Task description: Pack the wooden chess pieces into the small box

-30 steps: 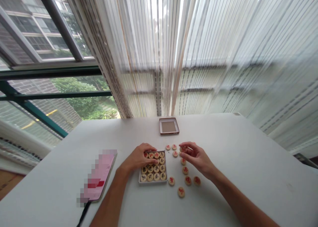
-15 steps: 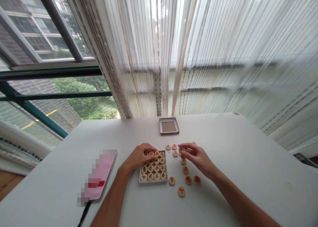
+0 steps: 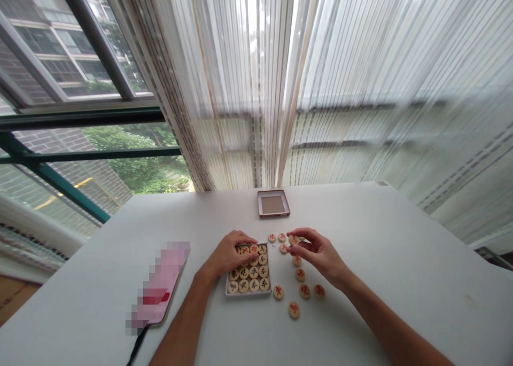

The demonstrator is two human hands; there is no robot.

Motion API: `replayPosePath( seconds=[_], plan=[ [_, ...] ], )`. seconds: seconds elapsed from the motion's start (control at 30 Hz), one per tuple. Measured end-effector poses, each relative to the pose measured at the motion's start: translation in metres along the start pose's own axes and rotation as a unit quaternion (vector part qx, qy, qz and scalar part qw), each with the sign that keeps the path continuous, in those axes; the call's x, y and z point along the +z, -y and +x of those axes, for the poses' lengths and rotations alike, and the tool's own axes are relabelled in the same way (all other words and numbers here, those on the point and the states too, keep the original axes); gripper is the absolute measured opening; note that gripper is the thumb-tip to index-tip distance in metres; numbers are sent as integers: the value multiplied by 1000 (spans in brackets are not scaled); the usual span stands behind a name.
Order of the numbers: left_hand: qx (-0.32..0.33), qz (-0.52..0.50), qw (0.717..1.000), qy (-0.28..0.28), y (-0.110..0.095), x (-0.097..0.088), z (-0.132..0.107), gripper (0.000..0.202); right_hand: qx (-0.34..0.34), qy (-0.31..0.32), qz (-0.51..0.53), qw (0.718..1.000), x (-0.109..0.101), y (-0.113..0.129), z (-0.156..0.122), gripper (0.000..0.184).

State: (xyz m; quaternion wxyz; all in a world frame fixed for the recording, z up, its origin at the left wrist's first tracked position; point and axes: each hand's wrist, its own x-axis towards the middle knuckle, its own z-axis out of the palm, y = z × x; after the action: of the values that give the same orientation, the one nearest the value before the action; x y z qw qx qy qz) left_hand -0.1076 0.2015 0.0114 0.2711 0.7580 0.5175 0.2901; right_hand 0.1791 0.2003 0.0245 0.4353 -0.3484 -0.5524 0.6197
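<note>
My left hand (image 3: 232, 255) lies over the left far part of a shallow box (image 3: 247, 295) filled with rows of round Chinese chess pieces. Its fingers curl along the far rim while the thumb crosses the upper rows, gripping the box there. A red-marked piece (image 3: 254, 249) shows between thumb and fingers. My right hand (image 3: 318, 254) hovers at the loose red-marked pieces, thumb and fingers apart. One loose piece (image 3: 294, 240) shows between them; contact with it cannot be made out. Other loose pieces lie nearby, including one at the front (image 3: 294, 310).
An open box lid (image 3: 273, 214) lies farther back on the white table (image 3: 352, 211). To the left is a pink, partly blurred phone-like object (image 3: 166, 280) with a black strap or cable (image 3: 137, 347). String curtains and a window stand behind the table.
The right hand's fingers have shifted slightly around a loose piece, which now shows more between them. The left hand stays at the box.
</note>
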Motion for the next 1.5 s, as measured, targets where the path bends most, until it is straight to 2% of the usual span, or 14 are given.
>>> replayPosePath(
  seconds=[0.17,0.4,0.57,0.73,0.93,1.17,1.33,1.5],
  plan=[
    [-7,-7,1000,7,1,-1,0,29,-14,-6,11,1000,-1,1,0,39],
    [-24,-14,998,54,1,-6,0,33,-23,11,27,999,-2,-1,2,35],
    [-14,-20,998,59,-3,-3,-1,32,-23,27,10,999,0,-2,2,33],
    [-10,-32,997,71,-7,-3,-2,31,-27,15,-21,999,-1,-3,1,34],
    [-19,-39,995,95,-11,-6,-2,33,-7,32,-16,999,0,-5,0,35],
    [-36,-23,991,127,-13,-8,-6,38,4,62,-31,998,2,-1,-4,24],
    [-36,-13,990,137,-13,-9,-7,44,22,69,-44,996,5,1,-6,25],
    [-29,-12,991,128,-14,-9,-6,34,14,65,-85,994,12,3,-9,24]
  ],
)
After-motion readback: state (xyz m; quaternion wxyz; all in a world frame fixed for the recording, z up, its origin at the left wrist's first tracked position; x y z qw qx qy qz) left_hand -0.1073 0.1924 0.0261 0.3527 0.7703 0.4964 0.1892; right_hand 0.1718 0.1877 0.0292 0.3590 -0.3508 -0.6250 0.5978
